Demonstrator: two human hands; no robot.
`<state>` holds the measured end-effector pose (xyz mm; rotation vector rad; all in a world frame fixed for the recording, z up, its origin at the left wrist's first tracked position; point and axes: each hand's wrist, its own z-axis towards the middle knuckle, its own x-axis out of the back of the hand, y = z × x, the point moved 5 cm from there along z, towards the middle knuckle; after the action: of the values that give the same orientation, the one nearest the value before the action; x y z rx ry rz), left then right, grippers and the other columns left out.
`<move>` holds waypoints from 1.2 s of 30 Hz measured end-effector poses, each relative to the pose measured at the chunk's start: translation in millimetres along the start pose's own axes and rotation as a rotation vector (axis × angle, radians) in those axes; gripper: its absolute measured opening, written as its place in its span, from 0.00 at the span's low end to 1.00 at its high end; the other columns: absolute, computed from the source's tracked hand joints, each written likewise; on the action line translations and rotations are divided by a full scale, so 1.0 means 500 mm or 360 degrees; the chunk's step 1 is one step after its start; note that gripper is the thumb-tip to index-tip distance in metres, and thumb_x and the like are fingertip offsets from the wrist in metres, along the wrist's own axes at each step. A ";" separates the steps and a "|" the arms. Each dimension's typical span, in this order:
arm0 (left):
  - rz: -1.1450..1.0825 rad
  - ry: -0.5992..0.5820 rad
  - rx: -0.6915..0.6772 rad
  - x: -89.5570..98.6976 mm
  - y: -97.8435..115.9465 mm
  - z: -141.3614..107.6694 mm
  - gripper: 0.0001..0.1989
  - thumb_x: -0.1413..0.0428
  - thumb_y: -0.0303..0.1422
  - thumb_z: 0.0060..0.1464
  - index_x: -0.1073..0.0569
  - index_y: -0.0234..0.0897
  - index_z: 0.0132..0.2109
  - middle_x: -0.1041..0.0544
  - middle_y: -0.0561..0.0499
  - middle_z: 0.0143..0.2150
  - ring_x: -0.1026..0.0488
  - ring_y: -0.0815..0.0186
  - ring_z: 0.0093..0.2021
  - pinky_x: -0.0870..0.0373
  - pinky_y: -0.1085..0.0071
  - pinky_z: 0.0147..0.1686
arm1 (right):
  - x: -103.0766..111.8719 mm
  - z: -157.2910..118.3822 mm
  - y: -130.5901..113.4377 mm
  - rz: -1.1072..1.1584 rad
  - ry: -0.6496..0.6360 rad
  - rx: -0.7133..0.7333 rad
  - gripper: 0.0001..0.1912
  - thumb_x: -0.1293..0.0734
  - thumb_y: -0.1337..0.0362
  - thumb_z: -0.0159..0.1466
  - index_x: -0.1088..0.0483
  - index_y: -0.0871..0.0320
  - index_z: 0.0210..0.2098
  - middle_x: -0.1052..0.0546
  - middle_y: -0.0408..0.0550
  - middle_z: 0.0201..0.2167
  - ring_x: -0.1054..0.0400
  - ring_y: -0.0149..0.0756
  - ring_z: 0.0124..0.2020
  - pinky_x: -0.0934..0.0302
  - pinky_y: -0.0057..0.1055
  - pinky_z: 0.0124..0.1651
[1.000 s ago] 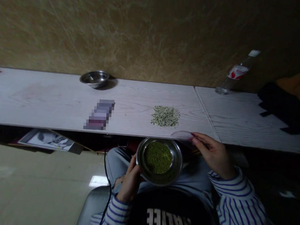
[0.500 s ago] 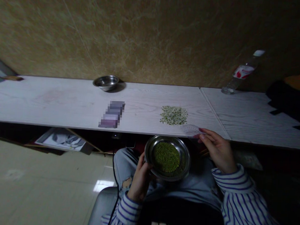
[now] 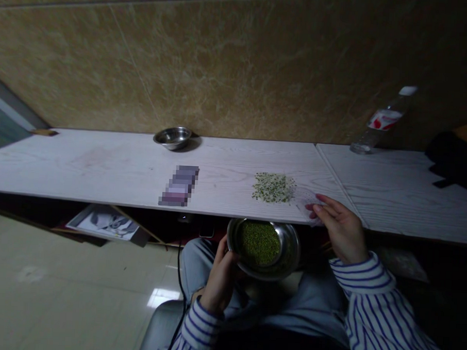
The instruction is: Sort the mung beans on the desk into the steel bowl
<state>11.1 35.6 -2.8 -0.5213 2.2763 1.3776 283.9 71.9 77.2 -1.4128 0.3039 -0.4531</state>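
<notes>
My left hand (image 3: 222,277) grips the left rim of a steel bowl (image 3: 289,265), which is just below the table's front edge. Green beans (image 3: 260,243) lie inside, gathered toward its left side. Pinched between the thumb and fingers of my right hand (image 3: 341,226) is a clear, thin plastic piece (image 3: 307,203), held over the table's front edge. Beside the plastic piece, more green beans mixed with small white grains (image 3: 273,188) are spread in a patch on the table.
On the white table (image 3: 113,164) stand a second steel bowl (image 3: 173,138) near the wall and a plastic bottle (image 3: 383,119) at the right. A pixelated flat object (image 3: 179,186) lies left of the patch. An open drawer (image 3: 107,223) juts out below; dark cloth (image 3: 456,159) is far right.
The view has shifted, so the table appears slightly lower. The plastic piece in my right hand has moved closer to the patch's right edge. The bowl in my left hand looks slightly more tilted.
</notes>
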 end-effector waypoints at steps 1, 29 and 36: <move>-0.0009 -0.0001 0.0000 -0.002 0.002 0.002 0.28 0.46 0.27 0.49 0.35 0.44 0.59 0.28 0.49 0.48 0.31 0.64 0.41 0.30 0.71 0.35 | 0.003 0.006 -0.001 0.0016 0.0021 -0.0013 0.23 0.26 0.56 0.53 0.27 0.58 0.46 0.18 0.50 0.32 0.28 0.34 0.30 0.34 0.34 0.38; -0.0071 0.0051 0.0048 -0.026 0.009 0.041 0.29 0.45 0.27 0.47 0.33 0.44 0.58 0.25 0.50 0.46 0.30 0.62 0.41 0.29 0.66 0.40 | 0.031 0.071 0.024 -0.0092 0.0022 -0.0163 0.20 0.26 0.55 0.51 0.25 0.53 0.43 0.19 0.49 0.31 0.29 0.39 0.28 0.40 0.32 0.24; -0.0171 -0.0016 0.0041 -0.023 0.006 0.046 0.29 0.43 0.28 0.46 0.32 0.43 0.58 0.26 0.45 0.55 0.31 0.52 0.54 0.30 0.61 0.44 | 0.022 0.074 0.008 -0.0247 -0.0196 -0.0123 0.23 0.26 0.53 0.52 0.25 0.57 0.45 0.18 0.50 0.31 0.26 0.37 0.27 0.36 0.31 0.27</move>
<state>22.6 58.8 -4.1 -0.6172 2.2209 1.2942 311.3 99.4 79.2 -1.5393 0.1130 -0.4829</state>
